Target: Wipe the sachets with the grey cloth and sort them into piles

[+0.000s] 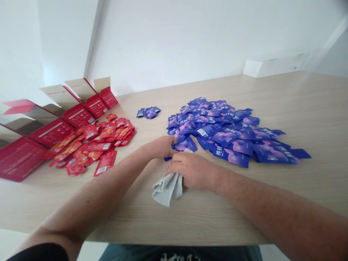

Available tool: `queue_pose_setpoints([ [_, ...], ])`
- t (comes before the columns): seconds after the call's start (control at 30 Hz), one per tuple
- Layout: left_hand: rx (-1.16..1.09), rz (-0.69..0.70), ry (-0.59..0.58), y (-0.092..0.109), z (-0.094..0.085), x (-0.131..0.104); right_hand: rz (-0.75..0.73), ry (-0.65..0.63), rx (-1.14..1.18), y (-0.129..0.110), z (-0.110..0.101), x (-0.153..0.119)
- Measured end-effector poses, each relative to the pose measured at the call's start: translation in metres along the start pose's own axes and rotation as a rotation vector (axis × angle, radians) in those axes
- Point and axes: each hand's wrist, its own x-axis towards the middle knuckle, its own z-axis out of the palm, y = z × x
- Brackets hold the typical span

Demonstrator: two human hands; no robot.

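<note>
At the middle of the table, my right hand [191,170] is closed round a crumpled pale grey cloth [168,190], whose free end hangs toward the table's front edge. My left hand [162,146] is just left of and behind it, with fingers closed at the edge of a blue-purple packet [187,145]. Its fingertips are partly hidden. A large heap of blue-purple packets [225,136] spreads behind and to the right of both hands. A small group of similar packets [148,112] lies farther back on the left.
Red packets [106,131] lie piled on the left of the wooden table [152,224], beside a row of open red boxes [51,130]. A white box [274,65] sits at the back right near the white wall.
</note>
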Motion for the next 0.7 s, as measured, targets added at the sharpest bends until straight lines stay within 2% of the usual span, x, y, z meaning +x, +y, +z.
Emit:
queue_pose_setpoints([
  [0.17,-0.09,0.068,-0.117,-0.003,-0.01,-0.029,-0.042,-0.013,-0.035,-0.004,0.003,-0.001],
  [0.33,-0.174,0.069,-0.127,-0.006,-0.008,-0.054,-0.072,-0.032,-0.046,-0.007,0.007,0.001],
  [0.53,-0.218,0.124,-0.09,-0.011,0.001,-0.057,-0.042,-0.056,0.0,-0.01,0.006,0.001],
  [0.7,-0.332,0.13,-0.013,-0.024,0.014,-0.054,0.003,-0.1,0.055,-0.015,0.004,0.004],
])
